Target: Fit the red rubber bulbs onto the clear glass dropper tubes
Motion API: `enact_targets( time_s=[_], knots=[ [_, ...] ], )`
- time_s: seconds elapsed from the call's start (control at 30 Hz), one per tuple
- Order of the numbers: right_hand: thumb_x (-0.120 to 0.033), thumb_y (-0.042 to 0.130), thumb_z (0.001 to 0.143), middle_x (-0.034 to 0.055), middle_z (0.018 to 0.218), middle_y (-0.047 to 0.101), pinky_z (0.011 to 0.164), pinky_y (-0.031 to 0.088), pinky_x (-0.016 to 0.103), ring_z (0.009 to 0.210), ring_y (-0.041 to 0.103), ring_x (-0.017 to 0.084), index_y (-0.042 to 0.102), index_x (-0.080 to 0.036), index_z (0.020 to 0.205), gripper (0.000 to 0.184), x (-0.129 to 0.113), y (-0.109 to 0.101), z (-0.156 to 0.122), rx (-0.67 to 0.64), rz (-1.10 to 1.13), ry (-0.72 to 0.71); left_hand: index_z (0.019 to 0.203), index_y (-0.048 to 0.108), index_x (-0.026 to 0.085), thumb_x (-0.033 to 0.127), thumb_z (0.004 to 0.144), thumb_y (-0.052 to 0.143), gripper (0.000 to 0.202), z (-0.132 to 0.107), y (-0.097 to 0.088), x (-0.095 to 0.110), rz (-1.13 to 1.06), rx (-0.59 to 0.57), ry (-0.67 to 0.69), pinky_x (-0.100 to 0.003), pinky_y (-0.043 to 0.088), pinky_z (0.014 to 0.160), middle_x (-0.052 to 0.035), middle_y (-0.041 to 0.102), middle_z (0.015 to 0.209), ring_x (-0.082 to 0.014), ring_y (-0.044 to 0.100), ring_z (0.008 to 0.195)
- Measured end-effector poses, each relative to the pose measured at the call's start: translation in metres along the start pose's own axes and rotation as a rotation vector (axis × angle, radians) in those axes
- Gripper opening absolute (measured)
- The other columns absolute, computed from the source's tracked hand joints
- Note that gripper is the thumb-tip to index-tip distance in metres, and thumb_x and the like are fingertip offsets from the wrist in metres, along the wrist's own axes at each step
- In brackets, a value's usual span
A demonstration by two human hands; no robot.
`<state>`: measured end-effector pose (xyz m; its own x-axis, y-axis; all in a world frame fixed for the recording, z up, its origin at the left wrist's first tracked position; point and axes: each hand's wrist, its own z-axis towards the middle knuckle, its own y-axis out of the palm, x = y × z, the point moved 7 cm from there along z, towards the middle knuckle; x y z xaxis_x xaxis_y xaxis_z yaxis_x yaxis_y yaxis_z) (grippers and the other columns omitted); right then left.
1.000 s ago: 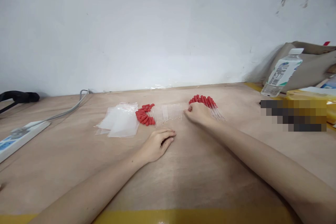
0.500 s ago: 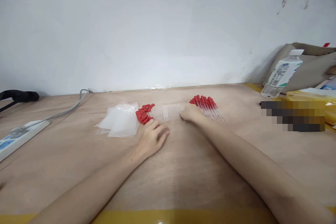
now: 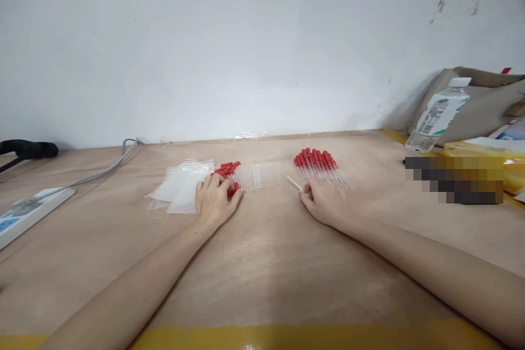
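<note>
My right hand [image 3: 326, 202] pinches a clear glass dropper tube [image 3: 296, 184], which sticks out up and to the left from the fingers. Just beyond that hand lies a fan of droppers with red rubber bulbs [image 3: 315, 158], their clear tubes pointing towards me. My left hand [image 3: 216, 200] curls over loose red rubber bulbs [image 3: 225, 168], with one red bulb [image 3: 233, 190] between its thumb and fingers. Between the two hands, a row of bare glass tubes [image 3: 260, 175] lies side by side on the table. Left of them are clear plastic bags [image 3: 178, 188], partly under my left hand.
A power strip [image 3: 36, 213] with a grey cable [image 3: 94, 176] lies at the left, near a black object [image 3: 28, 149]. At the right stand a water bottle [image 3: 438, 115], a grey bag [image 3: 479, 104] and a yellow package [image 3: 484, 150]. A white wall [image 3: 246, 54] borders the wooden table [image 3: 254, 268].
My right hand has drawn back to the right from the tube row with a glass tube in its fingers. My left hand has shifted left onto the loose red bulbs.
</note>
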<state>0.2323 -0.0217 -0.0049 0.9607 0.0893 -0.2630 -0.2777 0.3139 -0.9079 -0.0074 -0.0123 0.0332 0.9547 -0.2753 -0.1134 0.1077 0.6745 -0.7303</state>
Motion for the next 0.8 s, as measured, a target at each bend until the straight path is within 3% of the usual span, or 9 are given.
enact_targets(
  time_s=[0.2,0.33,0.47,0.53,0.7,0.8],
  knots=[
    [-0.034,0.044,0.082,0.0016,0.075,0.063,0.052,0.030,0.025,0.066,0.056,0.016,0.056,-0.021,0.080,0.018,0.002,-0.004,-0.003,0.044,0.099,-0.074,0.069,0.063,0.019,0.040,0.079,0.050,0.027,0.000,-0.006,-0.001,-0.030,0.041,-0.007,-0.036,0.030,0.068,-0.0070,0.053,0.076,-0.0240,0.047,0.079],
    [-0.029,0.039,0.085,0.0053,0.080,0.063,0.060,0.038,0.027,0.071,0.057,0.017,0.055,-0.016,0.087,0.021,0.001,-0.007,-0.003,0.129,0.270,-0.161,0.073,0.063,0.018,0.036,0.078,0.053,0.021,-0.005,-0.016,0.008,-0.245,0.089,0.035,-0.035,0.034,0.071,-0.0056,0.052,0.075,-0.0209,0.047,0.078],
    [-0.026,0.037,0.086,0.0077,0.089,0.063,0.071,0.042,0.030,0.082,0.057,0.018,0.055,-0.015,0.096,0.023,-0.001,-0.012,-0.006,0.209,0.362,-0.268,0.080,0.062,0.017,0.029,0.077,0.054,0.015,-0.015,-0.013,0.034,-0.546,-0.098,0.214,-0.031,0.040,0.070,-0.0040,0.051,0.076,-0.0166,0.047,0.074],
    [-0.025,0.037,0.086,0.0067,0.088,0.062,0.071,0.043,0.030,0.081,0.057,0.018,0.056,-0.017,0.093,0.021,-0.004,-0.012,-0.007,0.198,0.373,-0.316,0.084,0.062,0.017,0.026,0.076,0.054,0.014,-0.019,-0.010,0.042,-0.602,-0.188,0.237,-0.031,0.042,0.072,-0.0043,0.050,0.081,-0.0168,0.048,0.077],
    [-0.024,0.037,0.087,0.0055,0.081,0.060,0.066,0.044,0.029,0.074,0.056,0.017,0.054,-0.018,0.089,0.018,-0.011,-0.013,-0.009,0.147,0.419,-0.387,0.101,0.061,0.019,0.031,0.075,0.058,0.029,-0.018,-0.008,0.048,-0.628,-0.209,0.258,-0.039,0.039,0.085,-0.0083,0.048,0.106,-0.0214,0.047,0.096],
    [-0.021,0.034,0.088,0.0060,0.084,0.060,0.068,0.044,0.030,0.077,0.055,0.017,0.053,-0.018,0.093,0.020,-0.019,-0.010,-0.013,0.113,0.406,-0.482,0.097,0.064,0.022,0.034,0.077,0.057,0.024,-0.017,0.000,0.056,-0.611,-0.249,0.319,-0.045,0.033,0.092,-0.0078,0.047,0.116,-0.0246,0.044,0.106]
  ],
)
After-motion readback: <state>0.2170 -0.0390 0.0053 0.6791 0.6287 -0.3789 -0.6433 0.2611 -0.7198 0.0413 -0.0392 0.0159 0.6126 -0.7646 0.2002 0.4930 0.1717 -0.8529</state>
